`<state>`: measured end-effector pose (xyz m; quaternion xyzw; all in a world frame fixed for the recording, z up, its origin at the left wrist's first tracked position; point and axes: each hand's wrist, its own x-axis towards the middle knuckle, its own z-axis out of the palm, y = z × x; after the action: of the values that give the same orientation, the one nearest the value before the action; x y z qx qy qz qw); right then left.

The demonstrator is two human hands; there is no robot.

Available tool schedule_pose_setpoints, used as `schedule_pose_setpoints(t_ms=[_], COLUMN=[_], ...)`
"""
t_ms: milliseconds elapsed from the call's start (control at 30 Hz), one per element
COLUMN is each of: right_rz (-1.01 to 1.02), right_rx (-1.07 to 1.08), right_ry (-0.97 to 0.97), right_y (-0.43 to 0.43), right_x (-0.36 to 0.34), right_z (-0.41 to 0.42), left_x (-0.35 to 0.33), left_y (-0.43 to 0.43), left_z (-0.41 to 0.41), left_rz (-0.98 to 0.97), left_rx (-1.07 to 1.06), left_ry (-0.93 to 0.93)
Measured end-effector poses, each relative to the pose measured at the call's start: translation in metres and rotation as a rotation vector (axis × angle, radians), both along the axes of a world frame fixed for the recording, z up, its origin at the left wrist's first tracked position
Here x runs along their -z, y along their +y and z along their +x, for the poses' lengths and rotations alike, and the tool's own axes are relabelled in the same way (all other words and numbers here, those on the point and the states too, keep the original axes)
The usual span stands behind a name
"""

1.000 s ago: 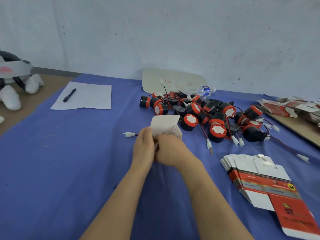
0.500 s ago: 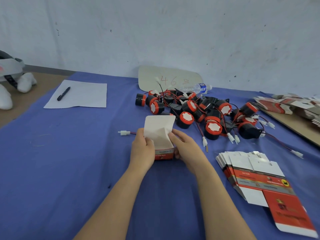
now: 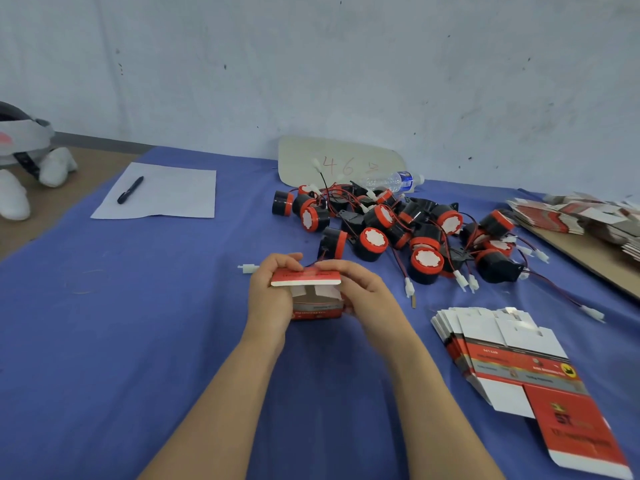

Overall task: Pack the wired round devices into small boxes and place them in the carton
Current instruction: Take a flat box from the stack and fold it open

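Both hands meet in the middle of the frame around a small box (image 3: 313,308), red and white, which sits on the blue cloth (image 3: 104,341). The left hand (image 3: 272,296) grips its left side with curled fingers, and the right hand (image 3: 363,292) grips its right side the same way. The fingertips of both lie on the far edge of the box's red lid flap (image 3: 306,277), which is tilted nearly level over the open top. White inner flaps show beneath it. Whether a device is inside cannot be told.

A white connector (image 3: 247,268) pokes out just left of the left hand.

Just beyond the hands, towards the centre right, lies a pile of round devices (image 3: 381,230): black bodies, red caps, and tangled red and black wires ending in white plugs.

At the lower right a fanned stack of flat boxes (image 3: 502,355) rests on the cloth. A second heap of flat boxes (image 3: 581,216) lies on a brown board (image 3: 588,261) at the right edge.

Behind the pile a water bottle (image 3: 394,181) lies on its side before a pale card (image 3: 339,161) marked 46, which leans on the wall. At the upper left lies a sheet of paper (image 3: 173,199) with a black pen (image 3: 130,189) on it. A white and grey object (image 3: 20,161) sits at the left edge.
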<state>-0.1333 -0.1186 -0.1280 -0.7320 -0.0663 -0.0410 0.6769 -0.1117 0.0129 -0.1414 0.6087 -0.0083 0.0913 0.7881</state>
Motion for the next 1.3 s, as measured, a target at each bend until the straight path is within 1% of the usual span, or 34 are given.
schedule_pose_setpoints(t_ms=[67, 167, 267, 333, 367, 400, 433, 500, 533, 567, 633, 767, 867, 933, 1067, 1167, 1233, 1300], right_rz=[-0.025, -0.077, -0.081, -0.182, -0.236, -0.269, -0.290, -0.318, -0.323, -0.321, -0.295, -0.173, -0.172, -0.142, -0.062, -0.089, -0.167, -0.247], right_rx=[-0.053, -0.066, -0.093, -0.069, -0.055, -0.050, -0.052, -0.038, -0.020, 0.003, 0.036, 0.003, 0.027, 0.065, 0.155, 0.203, 0.217, 0.226], right_ry=[0.062, 0.115, 0.120, 0.087, 0.067, 0.055, 0.047, 0.022, 0.002, -0.012, -0.015, 0.043, 0.015, -0.003, -0.050, -0.085, -0.117, -0.169], right_y=[-0.004, -0.010, -0.015, -0.015, -0.015, -0.014, -0.014, -0.013, -0.012, -0.011, -0.009, -0.010, -0.012, -0.013, -0.011, -0.008, -0.006, -0.005], right_x=[0.000, 0.001, 0.001, 0.003, 0.004, 0.005, 0.006, 0.007, 0.007, 0.006, 0.006, 0.004, 0.001, -0.001, -0.003, -0.004, -0.003, -0.004], right_z=[0.000, 0.001, -0.001, -0.002, -0.002, -0.001, -0.001, -0.001, -0.002, -0.002, -0.002, -0.002, -0.003, -0.003, -0.001, -0.002, -0.002, -0.003], left_x=[0.000, 0.001, 0.003, 0.002, 0.001, 0.001, 0.002, 0.007, 0.011, 0.012, 0.011, 0.006, 0.000, -0.001, 0.000, 0.002, 0.003, 0.002], left_y=[0.003, 0.005, 0.006, 0.007, 0.006, 0.004, 0.002, -0.001, -0.002, -0.003, -0.002, -0.003, -0.004, -0.004, -0.007, -0.005, -0.004, -0.004], left_z=[0.002, 0.006, 0.005, 0.004, 0.003, 0.003, 0.003, 0.004, 0.004, 0.003, 0.002, 0.001, -0.005, -0.007, -0.006, -0.002, -0.001, -0.002], left_rz=[-0.034, -0.069, -0.199, -0.230, -0.190, -0.106, 0.024, 0.315, 0.384, 0.390, 0.333, 0.265, 0.244, 0.266, 0.321, 0.324, 0.353, 0.400], left_rx=[0.016, 0.058, 0.151, 0.210, 0.214, 0.193, 0.158, 0.092, 0.073, 0.056, 0.010, -0.064, -0.043, -0.005, 0.078, 0.100, 0.076, 0.040], left_ry=[0.034, 0.093, 0.132, 0.126, 0.128, 0.128, 0.105, -0.011, -0.058, -0.076, -0.071, -0.083, -0.136, -0.175, -0.179, -0.126, -0.110, -0.135])
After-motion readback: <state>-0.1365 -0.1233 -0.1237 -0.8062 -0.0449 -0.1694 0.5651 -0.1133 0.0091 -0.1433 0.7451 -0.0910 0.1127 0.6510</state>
